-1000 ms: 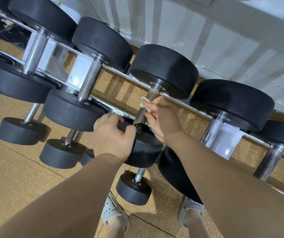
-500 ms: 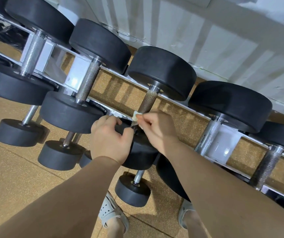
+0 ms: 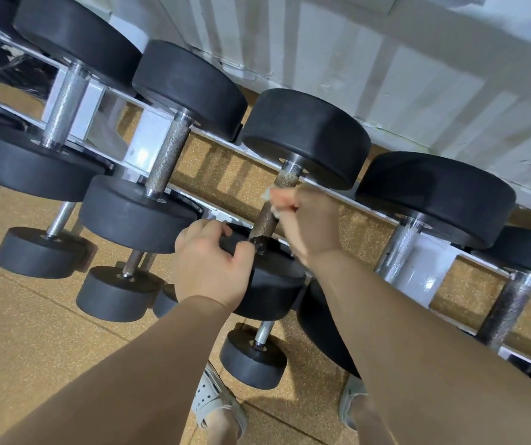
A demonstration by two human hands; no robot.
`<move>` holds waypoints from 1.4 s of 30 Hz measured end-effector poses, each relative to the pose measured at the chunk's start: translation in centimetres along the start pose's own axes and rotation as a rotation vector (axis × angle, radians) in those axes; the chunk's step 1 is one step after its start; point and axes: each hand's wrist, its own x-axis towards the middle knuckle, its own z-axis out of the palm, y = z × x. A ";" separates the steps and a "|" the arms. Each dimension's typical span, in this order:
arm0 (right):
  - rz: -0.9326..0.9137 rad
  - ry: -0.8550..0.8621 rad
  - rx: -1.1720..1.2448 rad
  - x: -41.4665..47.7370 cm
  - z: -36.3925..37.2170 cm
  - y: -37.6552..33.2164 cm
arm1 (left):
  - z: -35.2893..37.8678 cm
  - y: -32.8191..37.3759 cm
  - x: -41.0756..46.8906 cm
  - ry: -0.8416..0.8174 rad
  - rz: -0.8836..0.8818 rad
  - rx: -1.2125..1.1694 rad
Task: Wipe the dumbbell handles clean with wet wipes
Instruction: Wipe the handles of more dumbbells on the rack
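A black dumbbell lies on the top rack in front of me, its knurled metal handle [image 3: 269,216] running from the far head [image 3: 305,136] down to the near head [image 3: 273,284]. My right hand [image 3: 309,220] wraps a white wet wipe [image 3: 267,193] around the upper part of that handle. The wipe shows only as a small edge by my fingers. My left hand [image 3: 212,268] grips the rim of the near head, thumb close to the handle's lower end.
More black dumbbells sit on the same rack to the left [image 3: 167,155] and right [image 3: 399,252]. Smaller dumbbells [image 3: 254,358] stand on a lower tier. The white rack rail [image 3: 148,136], cork-coloured floor [image 3: 33,332], white wall behind, and my sandalled feet [image 3: 216,403] are below.
My right hand slid with the wipe down to the handle's lower end, then back up near the far head. My left hand stayed on the near head.
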 end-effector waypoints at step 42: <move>0.105 0.246 0.358 0.7 2.0 1.5 | -0.1 -0.3 0.5 0.000 0.040 -0.072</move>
